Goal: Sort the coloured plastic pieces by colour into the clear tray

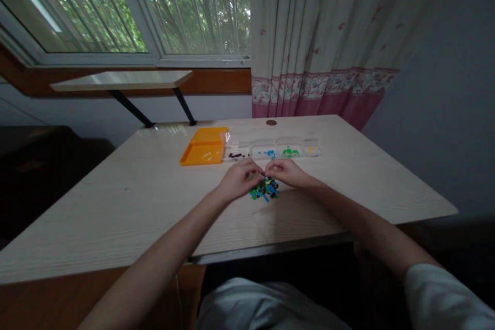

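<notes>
Above a mixed pile of small blue, green, brown and pale pieces (266, 190), both hands meet with bent fingers. My left hand (240, 179) is closed at the pile's upper left, thumb and fingertips drawn together. My right hand (286, 171) pinches at the upper right, its fingertips almost touching the left ones. Whatever lies between the fingers is too small to name. Just beyond the hands stands a clear compartment tray (275, 142) with brown pieces (235, 155), blue pieces (269, 153), green pieces (290, 152) and yellow pieces (310, 149) in separate compartments.
An open orange box (209, 135) with a few white pieces (208, 155) adjoins the tray's left end. At the table's (127, 216) back left, a raised shelf (124, 81) stands on black supports. A round brown disc (271, 122) is near the back edge, below the curtain (305, 36).
</notes>
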A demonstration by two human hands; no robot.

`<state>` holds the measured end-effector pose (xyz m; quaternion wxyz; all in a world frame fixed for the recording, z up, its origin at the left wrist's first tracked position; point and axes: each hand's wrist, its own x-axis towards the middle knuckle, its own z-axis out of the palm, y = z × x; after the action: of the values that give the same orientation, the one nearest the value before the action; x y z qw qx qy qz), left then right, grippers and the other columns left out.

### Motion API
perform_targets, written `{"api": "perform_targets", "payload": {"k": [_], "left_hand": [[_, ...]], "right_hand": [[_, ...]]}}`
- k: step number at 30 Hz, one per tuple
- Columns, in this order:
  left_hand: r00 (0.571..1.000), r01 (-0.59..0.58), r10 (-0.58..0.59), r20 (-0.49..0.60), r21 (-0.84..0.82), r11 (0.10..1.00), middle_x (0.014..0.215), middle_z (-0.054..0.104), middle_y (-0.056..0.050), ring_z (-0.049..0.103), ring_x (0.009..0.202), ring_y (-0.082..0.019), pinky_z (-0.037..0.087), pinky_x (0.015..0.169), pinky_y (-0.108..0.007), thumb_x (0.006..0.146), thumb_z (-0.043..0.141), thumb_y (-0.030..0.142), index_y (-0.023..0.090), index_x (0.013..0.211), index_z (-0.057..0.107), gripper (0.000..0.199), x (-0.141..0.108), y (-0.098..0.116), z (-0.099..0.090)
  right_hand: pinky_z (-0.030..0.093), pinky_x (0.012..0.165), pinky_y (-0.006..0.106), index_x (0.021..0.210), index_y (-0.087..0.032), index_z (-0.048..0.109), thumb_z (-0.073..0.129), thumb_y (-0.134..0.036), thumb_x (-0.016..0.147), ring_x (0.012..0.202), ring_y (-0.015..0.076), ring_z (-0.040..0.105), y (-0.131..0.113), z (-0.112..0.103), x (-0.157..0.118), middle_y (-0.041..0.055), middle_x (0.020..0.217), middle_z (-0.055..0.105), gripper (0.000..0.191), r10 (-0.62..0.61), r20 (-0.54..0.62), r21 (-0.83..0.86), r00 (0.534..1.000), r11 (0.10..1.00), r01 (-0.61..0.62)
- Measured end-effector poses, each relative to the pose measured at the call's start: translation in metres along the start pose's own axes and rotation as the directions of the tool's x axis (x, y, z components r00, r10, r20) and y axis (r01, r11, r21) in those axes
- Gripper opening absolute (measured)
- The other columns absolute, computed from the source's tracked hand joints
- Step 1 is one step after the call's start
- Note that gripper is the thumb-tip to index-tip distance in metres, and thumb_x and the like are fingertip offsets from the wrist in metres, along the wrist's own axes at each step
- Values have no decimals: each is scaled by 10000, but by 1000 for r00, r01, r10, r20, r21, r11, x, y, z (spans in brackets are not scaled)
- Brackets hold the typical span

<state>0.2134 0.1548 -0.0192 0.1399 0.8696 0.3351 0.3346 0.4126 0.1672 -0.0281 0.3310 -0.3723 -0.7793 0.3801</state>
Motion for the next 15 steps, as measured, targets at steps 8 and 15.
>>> {"api": "perform_targets", "payload": {"k": [8,15], "left_hand": [[998,7,-7,-56,-12,1000,722,568,-19,498,658,-106,385,594,-223,771,599,211,178,838,669,102,2,1,-4],[988,16,-21,-152,-32,999,726,565,-20,483,608,-94,375,534,-209,793,574,229,179,817,661,103,2,3,-6]], "right_hand": [[269,504,202,752,-124,632,573,-392,755,514,76,356,1,0,-1,-37,539,439,274,-21,-53,-29,998,999,19],[280,528,205,830,-136,648,521,-383,804,544,88,398,-3,-15,-4,-12,594,500,279,-19,54,-214,998,976,30]]}}
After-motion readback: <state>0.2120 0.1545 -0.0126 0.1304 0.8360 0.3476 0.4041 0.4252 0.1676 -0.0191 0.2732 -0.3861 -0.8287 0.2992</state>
